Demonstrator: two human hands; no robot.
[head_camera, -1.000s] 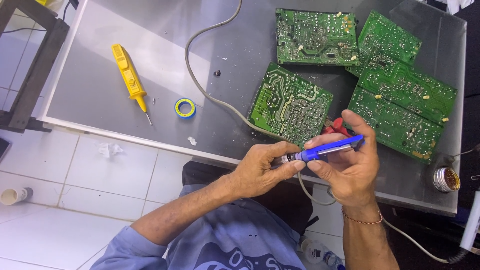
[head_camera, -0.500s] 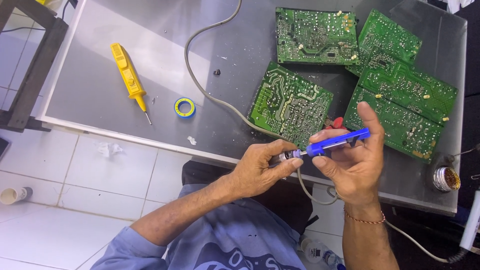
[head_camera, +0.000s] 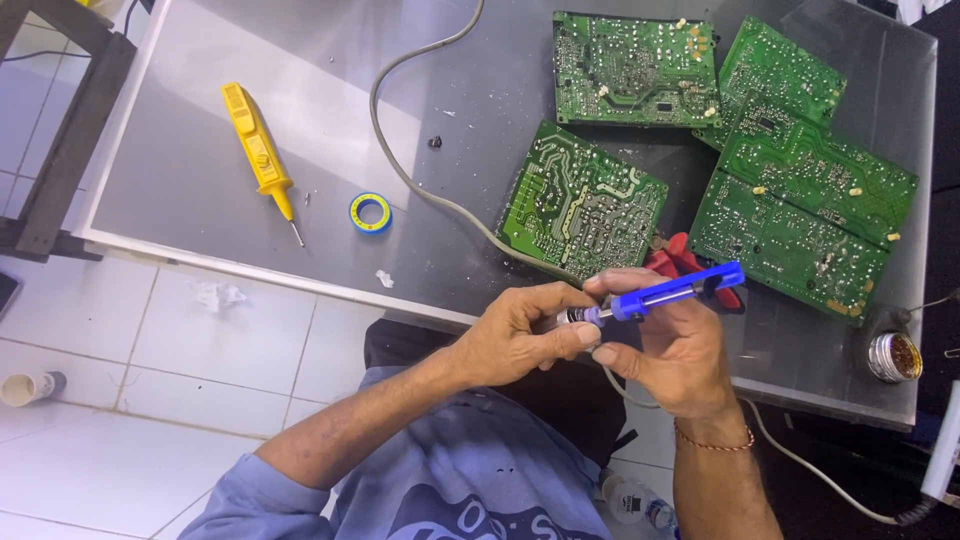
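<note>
The blue desoldering pump is held in both hands above the near edge of the worktop, its long axis running from lower left up to the right. The left hand has its fingers pinched together on the metal tip end; the right hand is clamped around the barrel from beneath. Just beyond the fingers lies a green circuit board, with a grey cable passing beside it; red pliers sit behind the pump.

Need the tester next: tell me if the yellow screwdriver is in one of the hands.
No, the yellow screwdriver lies alone on the grey table, beside the tape roll.
</note>
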